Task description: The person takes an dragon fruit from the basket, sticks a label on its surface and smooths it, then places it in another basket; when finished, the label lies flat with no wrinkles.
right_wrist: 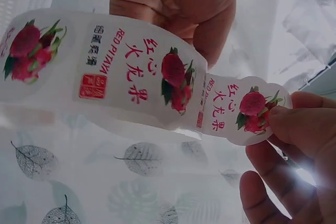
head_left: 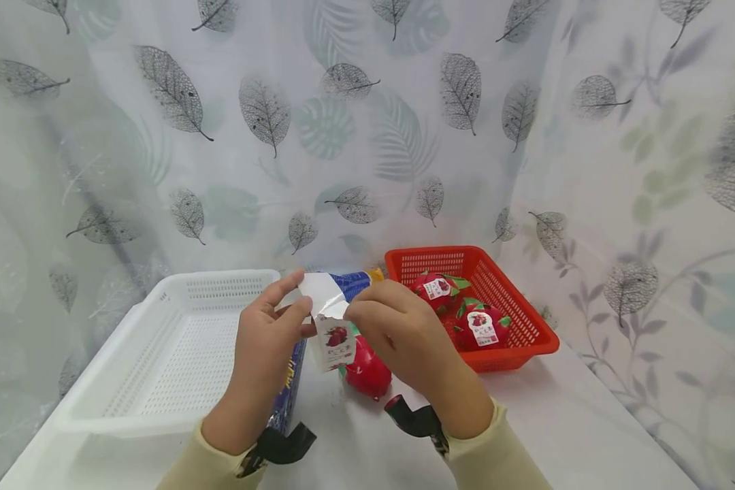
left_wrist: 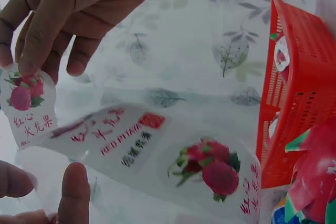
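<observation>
My left hand (head_left: 269, 340) holds a strip of white printed stickers (head_left: 323, 292) between thumb and fingers. My right hand (head_left: 407, 333) is at the strip's other side. In the right wrist view its thumb and finger pinch the rounded end of one sticker (right_wrist: 254, 111), which stretches out from the strip (right_wrist: 121, 72); whether the two still join is hard to tell. The stickers carry pictures of dragon fruit and red writing. Behind the hanging part of the strip, a red dragon fruit (head_left: 367, 371) with green tips lies on the table, partly hidden.
On the right stands a red basket (head_left: 535, 327) with two labelled dragon fruits (head_left: 435, 289). A white basket (head_left: 141, 367) is on the left. A blue box (head_left: 289, 388) lies beside it, and a blue item (head_left: 352, 282) with a yellow end shows behind my hands. A leaf-patterned curtain hangs behind.
</observation>
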A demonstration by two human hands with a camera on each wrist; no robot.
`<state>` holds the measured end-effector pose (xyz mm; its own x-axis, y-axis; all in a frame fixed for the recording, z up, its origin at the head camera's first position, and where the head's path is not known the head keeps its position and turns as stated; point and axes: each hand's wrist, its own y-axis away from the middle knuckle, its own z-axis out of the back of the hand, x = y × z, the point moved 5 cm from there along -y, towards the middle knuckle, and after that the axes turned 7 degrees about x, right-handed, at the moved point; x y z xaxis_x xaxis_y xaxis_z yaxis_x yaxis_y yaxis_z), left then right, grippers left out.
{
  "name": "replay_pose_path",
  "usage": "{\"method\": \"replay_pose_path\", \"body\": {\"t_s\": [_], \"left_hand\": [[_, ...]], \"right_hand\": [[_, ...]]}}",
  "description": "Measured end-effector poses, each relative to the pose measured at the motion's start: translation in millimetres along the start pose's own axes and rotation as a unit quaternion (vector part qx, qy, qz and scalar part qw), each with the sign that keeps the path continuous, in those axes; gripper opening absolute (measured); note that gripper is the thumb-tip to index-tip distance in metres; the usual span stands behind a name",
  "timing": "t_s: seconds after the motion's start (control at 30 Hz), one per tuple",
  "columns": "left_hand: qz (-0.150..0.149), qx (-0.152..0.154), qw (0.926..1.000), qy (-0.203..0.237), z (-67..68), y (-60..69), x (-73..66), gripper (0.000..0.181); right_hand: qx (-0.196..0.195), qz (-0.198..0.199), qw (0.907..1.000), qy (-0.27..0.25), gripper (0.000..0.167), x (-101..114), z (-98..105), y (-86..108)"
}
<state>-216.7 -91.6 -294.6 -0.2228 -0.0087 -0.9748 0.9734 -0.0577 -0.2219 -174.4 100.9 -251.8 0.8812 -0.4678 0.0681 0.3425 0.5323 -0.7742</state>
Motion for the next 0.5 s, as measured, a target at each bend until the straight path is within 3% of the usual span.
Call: {"method": "replay_pose_path", "body": {"t_s": [0.17, 0.23, 0.3, 0.37, 0.43, 0.5], "left_hand": [[0.01, -0.022, 0.9997, -0.006, 5.5, -6.0, 6.0, 0.048], [0.012, -0.035, 0.9993, -0.006, 9.3, -8.6, 7.9, 0.048], [0.015, -0.047, 0.9983, -0.031, 14.1, -11.2, 9.9, 0.048], [0.006, -0.048, 0.9948, -0.089, 17.9, -13.9, 10.5, 0.048], [-0.011, -0.037, 0.9829, -0.18, 19.1, -16.0, 10.0, 0.048], [-0.034, -0.018, 0.962, -0.27, 16.9, -18.6, 10.7, 0.048]], "right_hand": [[-0.017, 0.01, 0.9998, -0.007, 0.023, 2, 3, 0.2], [-0.038, 0.02, 0.999, -0.009, 0.011, 3, 6, 0.6], [-0.065, 0.029, 0.9974, -0.008, 0.007, 4, 10, 1.0], [-0.099, 0.038, 0.9943, -0.005, 0.02, 5, 15, 1.7], [-0.133, 0.04, 0.9903, 0.0, 0.027, 6, 20, 2.5], [-0.158, 0.037, 0.9867, 0.003, 0.026, 5, 25, 3.6]]}}
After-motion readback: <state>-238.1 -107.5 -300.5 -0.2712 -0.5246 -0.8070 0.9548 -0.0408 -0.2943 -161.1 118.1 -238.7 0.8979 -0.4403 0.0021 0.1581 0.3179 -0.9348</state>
